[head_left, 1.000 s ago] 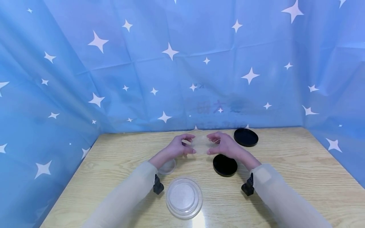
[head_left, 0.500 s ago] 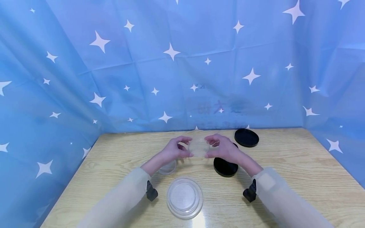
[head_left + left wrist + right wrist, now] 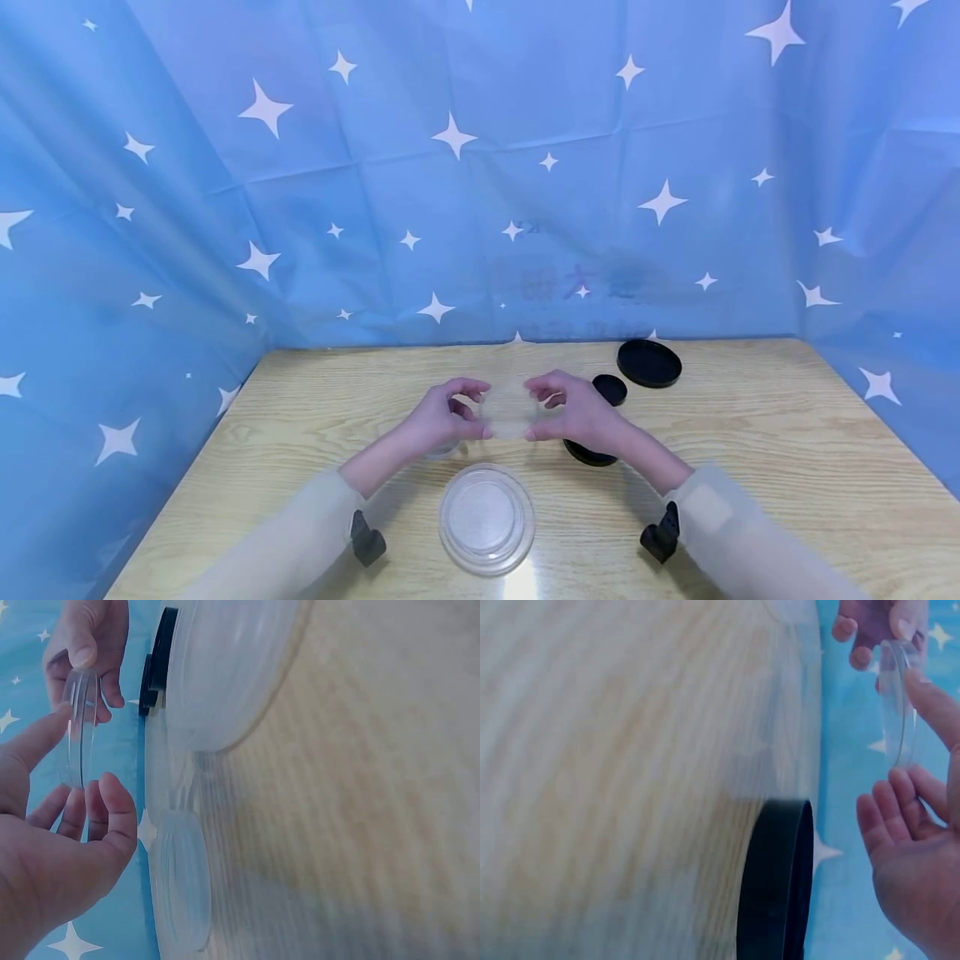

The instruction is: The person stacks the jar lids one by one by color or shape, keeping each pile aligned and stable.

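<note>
A clear round shallow lid or dish (image 3: 508,410) is held up above the table between my two hands; its exact kind is hard to tell. My left hand (image 3: 438,417) pinches its left rim between thumb and fingers. On the opposite rim, my right hand (image 3: 577,410) grips in the same way. Seen edge-on in the left wrist view, the clear piece (image 3: 80,735) looks thin, with a ridged rim. The right wrist view shows the same clear piece (image 3: 898,705) with both thumbs on its near side.
Nearest me on the wooden table (image 3: 315,417) sits a larger clear round piece (image 3: 486,518). A smaller clear one (image 3: 181,885) is mostly hidden by my left wrist in the head view. Three black round lids lie right: one far (image 3: 649,362), one small (image 3: 610,389), one partly hidden (image 3: 588,454).
Both hands have come closer to me and slightly left with the clear round piece between them. The small black lid, earlier hidden behind the right hand, now shows.
</note>
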`<state>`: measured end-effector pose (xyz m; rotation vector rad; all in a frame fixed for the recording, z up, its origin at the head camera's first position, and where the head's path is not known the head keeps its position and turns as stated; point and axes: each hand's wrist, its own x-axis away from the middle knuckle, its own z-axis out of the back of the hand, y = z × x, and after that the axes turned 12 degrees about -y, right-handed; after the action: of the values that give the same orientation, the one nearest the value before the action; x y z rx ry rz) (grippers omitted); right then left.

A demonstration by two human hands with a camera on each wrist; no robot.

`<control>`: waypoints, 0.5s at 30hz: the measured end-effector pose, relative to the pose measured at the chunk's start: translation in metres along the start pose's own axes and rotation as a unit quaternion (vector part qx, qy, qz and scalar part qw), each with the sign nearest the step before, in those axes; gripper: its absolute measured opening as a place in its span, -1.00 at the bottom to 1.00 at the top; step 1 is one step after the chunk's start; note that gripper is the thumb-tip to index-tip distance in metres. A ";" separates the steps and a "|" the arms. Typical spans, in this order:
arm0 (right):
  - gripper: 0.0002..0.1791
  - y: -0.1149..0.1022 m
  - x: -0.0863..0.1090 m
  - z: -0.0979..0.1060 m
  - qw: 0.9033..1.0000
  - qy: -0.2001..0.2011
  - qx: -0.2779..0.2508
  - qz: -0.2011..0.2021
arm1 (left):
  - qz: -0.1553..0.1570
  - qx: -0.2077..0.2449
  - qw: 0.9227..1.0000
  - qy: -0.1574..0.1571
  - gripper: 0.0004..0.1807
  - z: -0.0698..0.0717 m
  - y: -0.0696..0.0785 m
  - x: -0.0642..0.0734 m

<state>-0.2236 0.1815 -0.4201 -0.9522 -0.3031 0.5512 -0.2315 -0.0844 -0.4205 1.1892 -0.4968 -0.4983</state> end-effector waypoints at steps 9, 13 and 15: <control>-0.24 -0.013 0.005 -0.019 1.000 -0.005 0.008 -0.012 | -0.002 0.013 1.000 0.014 -0.29 -0.002 -0.006 0.027; -0.24 -0.019 0.008 -0.024 1.000 -0.014 0.017 -0.008 | -0.009 0.011 1.000 0.020 -0.29 -0.005 -0.007 0.039; -0.24 -0.022 0.008 -0.027 0.999 -0.018 0.026 -0.006 | -0.009 0.011 1.000 0.021 -0.29 -0.006 -0.008 0.045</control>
<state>-0.1972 0.1579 -0.4167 -0.8900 -0.3259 0.5636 -0.1935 -0.1094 -0.4251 1.2237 -0.4583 -0.4831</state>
